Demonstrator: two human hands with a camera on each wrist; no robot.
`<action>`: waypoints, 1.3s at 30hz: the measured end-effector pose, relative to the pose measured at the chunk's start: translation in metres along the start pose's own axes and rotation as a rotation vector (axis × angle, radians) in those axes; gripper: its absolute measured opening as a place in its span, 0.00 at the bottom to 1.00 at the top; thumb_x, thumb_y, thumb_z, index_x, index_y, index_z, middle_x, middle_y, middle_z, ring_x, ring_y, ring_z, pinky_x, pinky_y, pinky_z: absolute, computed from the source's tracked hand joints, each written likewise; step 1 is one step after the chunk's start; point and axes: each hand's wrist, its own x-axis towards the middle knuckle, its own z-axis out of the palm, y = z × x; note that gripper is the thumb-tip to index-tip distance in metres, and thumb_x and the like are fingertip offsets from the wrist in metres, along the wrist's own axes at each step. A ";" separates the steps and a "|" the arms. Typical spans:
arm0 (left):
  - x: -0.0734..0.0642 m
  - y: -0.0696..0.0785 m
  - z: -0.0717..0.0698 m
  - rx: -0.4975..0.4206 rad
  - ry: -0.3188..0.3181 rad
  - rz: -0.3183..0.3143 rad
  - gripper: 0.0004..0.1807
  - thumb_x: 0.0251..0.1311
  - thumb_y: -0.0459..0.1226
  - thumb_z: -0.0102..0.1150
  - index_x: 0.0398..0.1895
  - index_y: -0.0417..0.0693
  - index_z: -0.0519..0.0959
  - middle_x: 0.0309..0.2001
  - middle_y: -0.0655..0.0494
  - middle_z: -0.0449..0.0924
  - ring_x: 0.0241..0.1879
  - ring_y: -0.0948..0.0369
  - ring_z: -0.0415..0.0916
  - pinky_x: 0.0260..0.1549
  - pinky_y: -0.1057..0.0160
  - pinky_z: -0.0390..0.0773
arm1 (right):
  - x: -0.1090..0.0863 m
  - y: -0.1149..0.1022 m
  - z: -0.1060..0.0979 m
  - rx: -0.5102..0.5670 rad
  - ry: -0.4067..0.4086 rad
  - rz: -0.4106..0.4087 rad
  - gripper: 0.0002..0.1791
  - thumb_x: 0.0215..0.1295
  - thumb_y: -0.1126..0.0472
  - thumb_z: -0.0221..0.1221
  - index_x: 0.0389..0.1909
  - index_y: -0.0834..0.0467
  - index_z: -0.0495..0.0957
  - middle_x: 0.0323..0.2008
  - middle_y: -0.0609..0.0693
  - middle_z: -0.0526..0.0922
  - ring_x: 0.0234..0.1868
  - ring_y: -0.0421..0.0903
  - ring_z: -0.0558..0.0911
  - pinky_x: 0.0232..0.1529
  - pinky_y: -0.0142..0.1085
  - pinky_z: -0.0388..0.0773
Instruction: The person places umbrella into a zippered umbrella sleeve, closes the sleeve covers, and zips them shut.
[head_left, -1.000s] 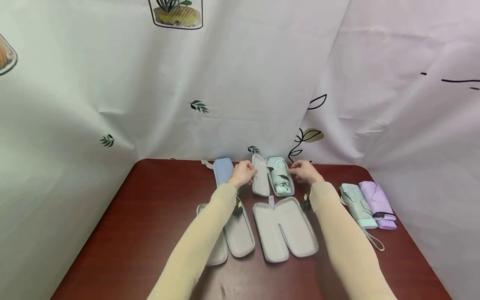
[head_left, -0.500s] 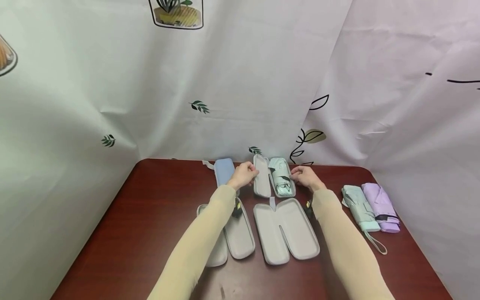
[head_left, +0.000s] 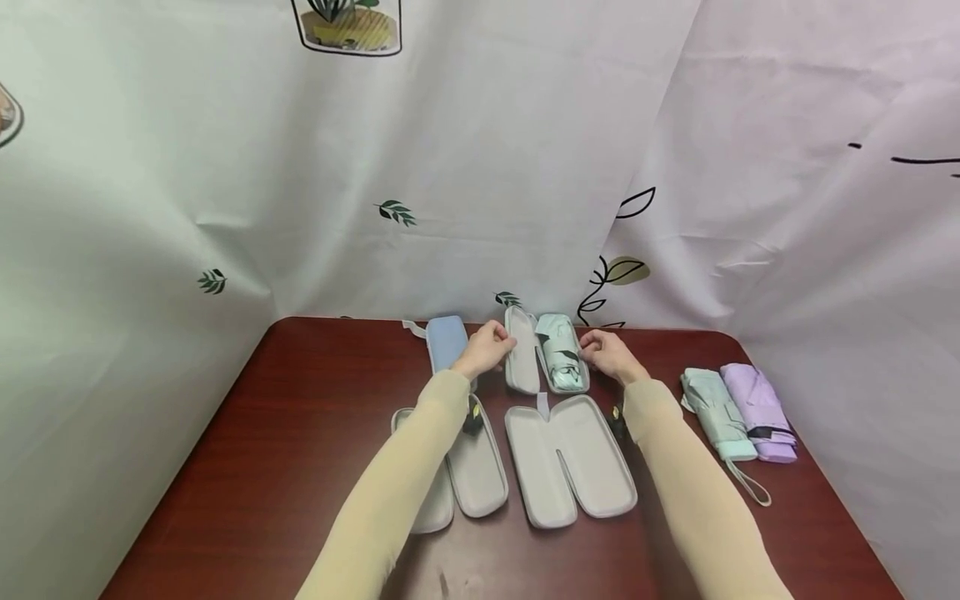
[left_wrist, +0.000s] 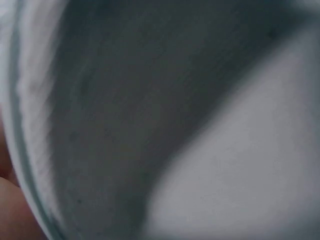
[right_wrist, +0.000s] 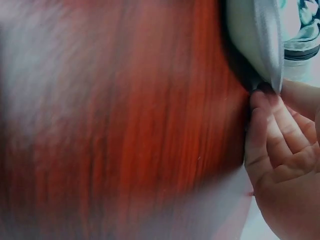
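At the back of the table an open zip case lies spread, with a pale grey lid half (head_left: 521, 367) on the left. Its right half holds a folded mint umbrella (head_left: 562, 354) with dark marks. My left hand (head_left: 483, 348) pinches the outer edge of the lid half. On the opposite side my right hand (head_left: 609, 354) holds the case's right rim between thumb and fingertips; in the right wrist view these fingers (right_wrist: 257, 117) meet at the rim's corner (right_wrist: 270, 60). A pale shell interior (left_wrist: 240, 165) fills the left wrist view, a bit of finger (left_wrist: 17, 210) showing past its rim.
Two more open grey cases lie in front, one at centre right (head_left: 600, 467) and one at centre left (head_left: 480, 475), partly under the left sleeve. A blue case (head_left: 447, 340) sits at the back left. Mint (head_left: 720, 417) and purple (head_left: 757, 408) folded umbrellas lie on the right.
My right hand's fingers have curled in closer at the case's right rim. My left hand and the cases stay in place; the view shifts slightly.
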 end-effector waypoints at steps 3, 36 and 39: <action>0.001 0.000 0.000 -0.008 -0.005 0.004 0.10 0.70 0.40 0.53 0.44 0.43 0.68 0.32 0.51 0.75 0.26 0.57 0.76 0.34 0.51 0.82 | 0.001 0.002 0.000 0.003 0.006 -0.016 0.12 0.65 0.72 0.57 0.47 0.70 0.72 0.30 0.54 0.81 0.28 0.45 0.77 0.32 0.37 0.75; 0.018 0.035 0.037 0.170 -0.234 0.068 0.31 0.70 0.43 0.53 0.74 0.50 0.60 0.65 0.43 0.68 0.43 0.54 0.79 0.36 0.57 0.82 | -0.006 0.003 -0.004 0.021 -0.010 -0.015 0.11 0.68 0.70 0.56 0.49 0.67 0.72 0.32 0.52 0.81 0.35 0.46 0.78 0.39 0.38 0.76; 0.018 0.039 0.044 0.283 -0.228 0.099 0.32 0.68 0.42 0.56 0.73 0.49 0.62 0.65 0.43 0.68 0.46 0.56 0.76 0.38 0.62 0.80 | -0.006 0.002 -0.002 0.020 -0.015 -0.029 0.11 0.67 0.71 0.54 0.49 0.68 0.72 0.30 0.52 0.80 0.33 0.45 0.77 0.36 0.36 0.75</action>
